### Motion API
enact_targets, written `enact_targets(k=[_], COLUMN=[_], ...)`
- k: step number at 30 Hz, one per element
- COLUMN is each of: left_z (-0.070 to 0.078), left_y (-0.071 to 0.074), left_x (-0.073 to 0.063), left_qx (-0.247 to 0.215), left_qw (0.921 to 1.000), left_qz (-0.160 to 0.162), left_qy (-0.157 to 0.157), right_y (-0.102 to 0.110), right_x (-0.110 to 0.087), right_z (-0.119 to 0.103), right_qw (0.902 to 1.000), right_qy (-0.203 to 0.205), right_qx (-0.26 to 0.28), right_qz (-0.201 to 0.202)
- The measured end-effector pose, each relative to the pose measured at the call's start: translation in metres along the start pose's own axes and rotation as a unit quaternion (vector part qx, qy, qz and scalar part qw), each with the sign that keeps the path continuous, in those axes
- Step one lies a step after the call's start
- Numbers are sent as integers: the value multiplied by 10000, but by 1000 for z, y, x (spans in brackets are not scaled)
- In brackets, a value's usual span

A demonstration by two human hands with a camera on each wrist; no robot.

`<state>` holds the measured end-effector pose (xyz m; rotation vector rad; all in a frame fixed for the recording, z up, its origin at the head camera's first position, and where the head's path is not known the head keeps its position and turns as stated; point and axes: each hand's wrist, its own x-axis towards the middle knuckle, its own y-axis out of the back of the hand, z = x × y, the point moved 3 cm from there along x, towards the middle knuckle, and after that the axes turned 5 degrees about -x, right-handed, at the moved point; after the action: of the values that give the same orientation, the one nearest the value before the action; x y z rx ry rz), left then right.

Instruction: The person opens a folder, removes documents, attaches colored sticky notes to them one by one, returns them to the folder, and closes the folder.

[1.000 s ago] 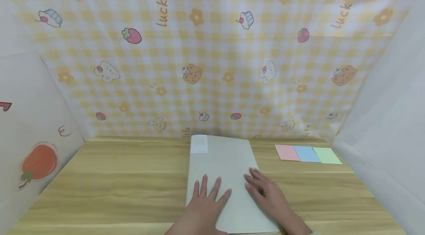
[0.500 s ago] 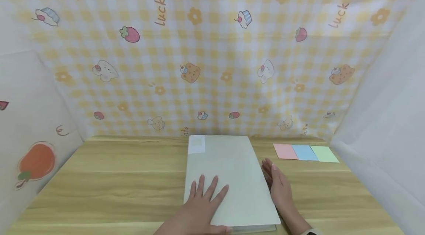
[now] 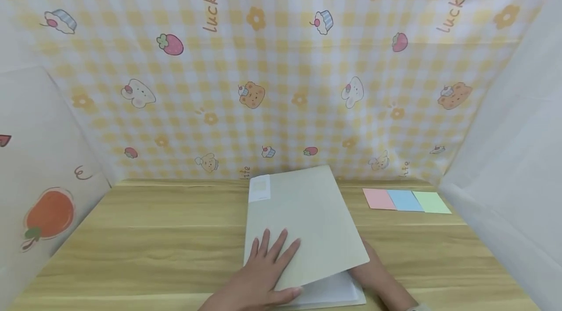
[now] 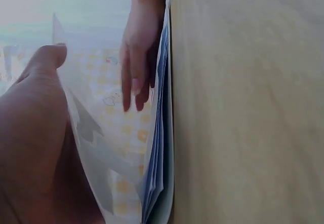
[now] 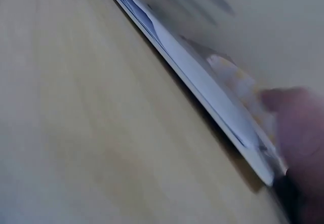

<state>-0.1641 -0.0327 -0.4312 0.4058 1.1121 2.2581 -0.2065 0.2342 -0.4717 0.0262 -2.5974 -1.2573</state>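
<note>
While the folder [image 3: 287,213] lies under a splayed left hand [image 3: 265,269], its cover [image 3: 327,233] tilts! Straight-fingered right hand [image 4: 137,57] beneath, four o'clock.

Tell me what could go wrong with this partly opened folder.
The left hand rests spread on the cover while the cover's right side is raised, so the cover might bend or crease. The right hand is under that raised side, close to the edges of the inner sheets, and might catch or crumple one. If the right hand pulls out too soon, the raised side could drop shut.
</note>
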Motion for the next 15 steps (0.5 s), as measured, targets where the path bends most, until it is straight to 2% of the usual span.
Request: enact_targets(k=[2,4,7,11,15], left_z=[-1,-2,-6,-11,-17], left_y=[1,3,5,9,15], left_x=[-2,-4,-7,-14,-26], left_qx=[-131,-246,-309,-197,-23], left_qw=[9998,9993,9979,9933,9848], left_qz=[77,181,422,887,1409], left_qy=[-109,-210,-386,-712,-1013], right_y=[-3,-4,-6,-9,-12], right_x=[-2,-3,-2,-1,0], right_z=[-3,-5,-9,-12,-13], right_qw=[9987,9958,9861,9724,9668], right_qy=[-23,153,750,1362,1433], right_qx=[-453,-869,-1484,-1890,-2066], right_qz=[-240,-254,-56,-109,-465])
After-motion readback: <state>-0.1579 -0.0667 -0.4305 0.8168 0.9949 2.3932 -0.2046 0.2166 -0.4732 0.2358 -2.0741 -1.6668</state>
